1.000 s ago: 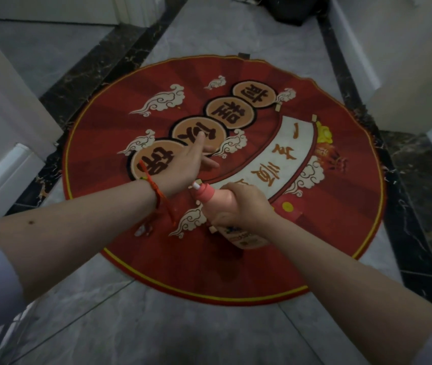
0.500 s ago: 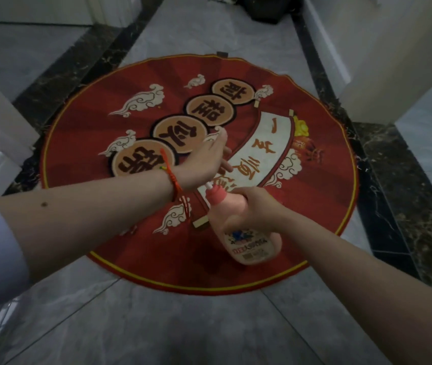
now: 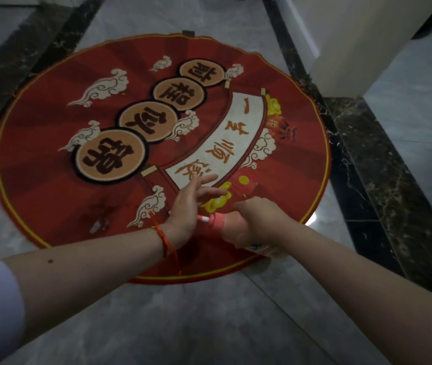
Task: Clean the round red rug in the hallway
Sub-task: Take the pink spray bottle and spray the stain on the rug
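The round red rug (image 3: pixel 51 159) lies flat on the grey floor (image 3: pixel 209 325), its near edge just under both hands. The right hand (image 3: pixel 259 222) is clenched round a pink bottle (image 3: pixel 229 222), held on its side above the rug's near right part, nozzle aimed at the left hand (image 3: pixel 185 209). That hand hangs released, fingers spread, just beside the nozzle.

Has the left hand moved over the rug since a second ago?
Yes. The left hand went from the round medallions toward the rug's near edge, beside the bottle.
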Available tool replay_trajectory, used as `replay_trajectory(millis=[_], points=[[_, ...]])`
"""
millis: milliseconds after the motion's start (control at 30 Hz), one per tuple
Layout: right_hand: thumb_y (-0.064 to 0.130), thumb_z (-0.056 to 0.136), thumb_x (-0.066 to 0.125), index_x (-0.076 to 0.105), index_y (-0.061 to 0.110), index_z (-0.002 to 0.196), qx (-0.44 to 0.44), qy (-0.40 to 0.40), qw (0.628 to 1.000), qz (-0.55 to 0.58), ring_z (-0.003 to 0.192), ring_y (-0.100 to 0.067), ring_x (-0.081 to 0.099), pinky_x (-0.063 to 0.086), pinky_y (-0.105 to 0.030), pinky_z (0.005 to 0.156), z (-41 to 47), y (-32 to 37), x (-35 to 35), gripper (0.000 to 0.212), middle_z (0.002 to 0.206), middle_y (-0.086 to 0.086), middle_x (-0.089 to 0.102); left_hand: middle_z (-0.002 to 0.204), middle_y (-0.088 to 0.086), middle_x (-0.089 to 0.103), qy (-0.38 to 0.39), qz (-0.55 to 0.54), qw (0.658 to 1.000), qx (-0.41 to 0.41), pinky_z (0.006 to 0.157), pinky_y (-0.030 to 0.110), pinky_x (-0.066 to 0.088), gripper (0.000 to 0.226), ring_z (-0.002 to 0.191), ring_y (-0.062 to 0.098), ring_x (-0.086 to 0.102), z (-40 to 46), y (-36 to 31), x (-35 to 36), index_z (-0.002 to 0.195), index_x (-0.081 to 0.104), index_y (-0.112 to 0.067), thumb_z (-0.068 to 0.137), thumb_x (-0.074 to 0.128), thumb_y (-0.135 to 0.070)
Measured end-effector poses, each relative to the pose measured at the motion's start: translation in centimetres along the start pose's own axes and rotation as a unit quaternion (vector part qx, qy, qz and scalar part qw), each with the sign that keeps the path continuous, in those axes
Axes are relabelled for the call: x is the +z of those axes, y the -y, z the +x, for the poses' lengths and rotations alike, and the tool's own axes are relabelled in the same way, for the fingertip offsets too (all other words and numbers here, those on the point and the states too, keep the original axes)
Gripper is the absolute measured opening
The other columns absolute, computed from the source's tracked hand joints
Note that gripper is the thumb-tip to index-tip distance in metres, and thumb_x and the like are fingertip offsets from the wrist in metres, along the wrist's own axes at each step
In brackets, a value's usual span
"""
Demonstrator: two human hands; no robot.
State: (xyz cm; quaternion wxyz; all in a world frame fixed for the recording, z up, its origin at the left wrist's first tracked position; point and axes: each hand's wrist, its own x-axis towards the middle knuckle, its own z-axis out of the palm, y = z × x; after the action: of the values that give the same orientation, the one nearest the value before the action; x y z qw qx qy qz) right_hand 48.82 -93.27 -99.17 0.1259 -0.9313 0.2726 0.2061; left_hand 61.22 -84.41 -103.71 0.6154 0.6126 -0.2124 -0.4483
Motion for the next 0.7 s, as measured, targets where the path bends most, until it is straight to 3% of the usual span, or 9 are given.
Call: replay_trajectory(millis=[100,200,333,467,700], points=[[0.05,0.065,0.078,0.056,0.025,0.115,0.007,-0.008,1.0,-0.012,0.106,-0.024,0.06,0.045,-0.031,0.08,0.0,0.0,0.3,0.06,0.116,0.0,0.063,0.097,0.007,0.073,-0.005,-0.005,1.0,0.007,0.088,0.021,0.042,0.053,0.103,0.011,0.065,0.2,0.3,0.2,0.123,0.057,-0.015,0.104,0.014,-0.039],[0.049,0.066,0.078,0.054,0.023,0.116,0.003,-0.018,0.999,-0.038,0.106,-0.025,0.06,0.045,-0.032,0.081,0.1,0.2,0.5,0.061,0.116,-0.002,0.062,0.1,0.008,0.072,0.0,-0.008,1.0,-0.003,0.081,0.014,0.045,0.052,0.096,0.003,0.066,-0.2,0.8,0.4,0.125,0.056,-0.014,0.104,0.015,-0.037],[0.049,0.067,0.077,0.054,0.023,0.116,0.008,-0.026,0.999,-0.03,0.105,-0.025,0.06,0.045,-0.033,0.08,0.0,0.3,0.8,0.06,0.116,-0.002,0.062,0.102,0.008,0.072,0.011,-0.023,1.0,-0.013,0.1,0.03,0.041,0.05,0.107,0.013,0.063,0.2,0.7,0.3,0.126,0.055,-0.018,0.103,0.016,-0.039],[0.048,0.069,0.075,0.054,0.023,0.115,0.01,-0.018,0.999,-0.031,0.104,-0.026,0.06,0.042,-0.031,0.076,-0.4,-0.1,0.8,0.056,0.115,-0.002,0.062,0.108,0.008,0.071,0.044,-0.026,0.998,-0.033,0.106,0.035,0.034,0.054,0.12,0.019,0.056,0.2,1.1,-0.7,0.135,0.047,-0.019,0.102,0.012,-0.045],[0.045,0.069,0.077,0.053,0.023,0.119,0.026,-0.029,0.999,-0.014,0.105,-0.027,0.06,0.044,-0.032,0.079,-0.5,0.4,0.8,0.059,0.117,-0.003,0.062,0.106,0.01,0.071,0.034,-0.038,0.999,-0.015,0.108,0.038,0.037,0.052,0.111,0.018,0.062,1.1,0.4,-0.7,0.132,0.048,-0.019,0.103,0.013,-0.045]])
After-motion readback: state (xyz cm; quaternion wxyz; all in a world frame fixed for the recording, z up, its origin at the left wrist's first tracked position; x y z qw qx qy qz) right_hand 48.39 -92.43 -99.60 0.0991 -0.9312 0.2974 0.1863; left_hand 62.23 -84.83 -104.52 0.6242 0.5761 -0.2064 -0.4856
